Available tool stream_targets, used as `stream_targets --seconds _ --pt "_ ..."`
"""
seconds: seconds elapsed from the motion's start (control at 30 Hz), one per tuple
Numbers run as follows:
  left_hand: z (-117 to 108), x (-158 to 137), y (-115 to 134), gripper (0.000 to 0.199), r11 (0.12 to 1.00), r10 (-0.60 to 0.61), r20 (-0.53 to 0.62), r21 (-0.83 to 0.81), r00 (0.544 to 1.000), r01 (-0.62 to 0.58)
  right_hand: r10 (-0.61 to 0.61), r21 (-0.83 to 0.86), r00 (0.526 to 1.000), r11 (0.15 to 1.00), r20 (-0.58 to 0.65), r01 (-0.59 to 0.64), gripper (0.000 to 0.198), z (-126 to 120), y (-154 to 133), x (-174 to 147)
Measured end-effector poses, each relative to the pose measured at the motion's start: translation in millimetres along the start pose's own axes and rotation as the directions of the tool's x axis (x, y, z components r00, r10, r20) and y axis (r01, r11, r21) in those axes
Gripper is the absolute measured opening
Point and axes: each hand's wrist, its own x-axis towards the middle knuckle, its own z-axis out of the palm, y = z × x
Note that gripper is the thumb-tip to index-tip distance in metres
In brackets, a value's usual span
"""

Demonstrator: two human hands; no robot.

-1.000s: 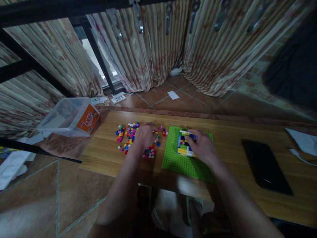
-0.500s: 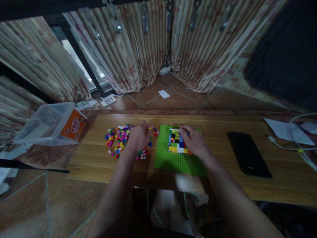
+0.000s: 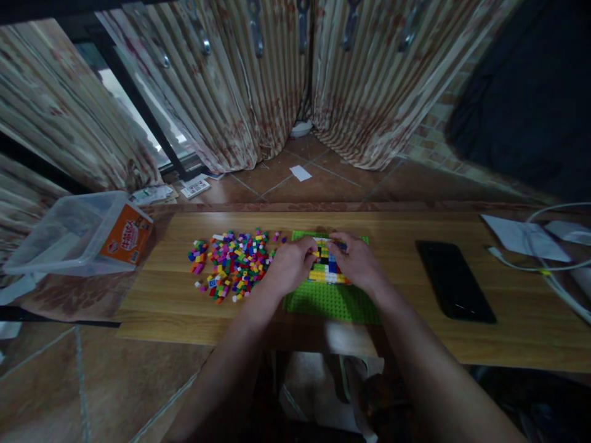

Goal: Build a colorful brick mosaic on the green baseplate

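Left hand [image 3: 292, 263], at the centre of the frame, is bent narrow, its fingertips drawn together at the left edge of the model [image 3: 329, 275]; a bit of yellow shows there, but I cannot tell whether it is a held piece. The right hand [image 3: 355, 261], just to the right, is curled over the model's right side, thumb and fingers close together; I cannot tell whether it grips anything. Between and below them, the model shows rows of yellow, white, blue and black on the green baseplate [image 3: 332, 301], whose bare studs extend toward the lower centre. Loose bricks [image 3: 244, 261] in many colours lie left of centre, near the left hand, on the wooden surface [image 3: 397, 246]. Right of centre is a black phone [image 3: 455, 280], with a cable [image 3: 512, 266] and white paper [image 3: 521, 237] near the right edge. A clear tub [image 3: 55, 258] with an orange label [image 3: 127, 234] stands at the left edge. Across the top hang striped curtains [image 3: 258, 111], reaching down to the tiled floor [image 3: 341, 184], where a white sheet [image 3: 300, 173] lies at upper centre.
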Motion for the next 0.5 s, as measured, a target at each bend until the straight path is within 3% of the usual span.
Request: stream_targets --seconds 0.17,0.5 --pt "6 -1 1 0.010 0.999 0.018 -0.072 0.050 0.997 -0.015 -0.013 -0.006 1.000 1.000 0.000 0.013 0.034 1 1 0" --pt "18 3 -10 0.009 0.990 -0.015 -0.104 -0.139 0.994 0.000 -0.043 0.031 0.999 0.999 -0.011 0.044 0.035 5 4 0"
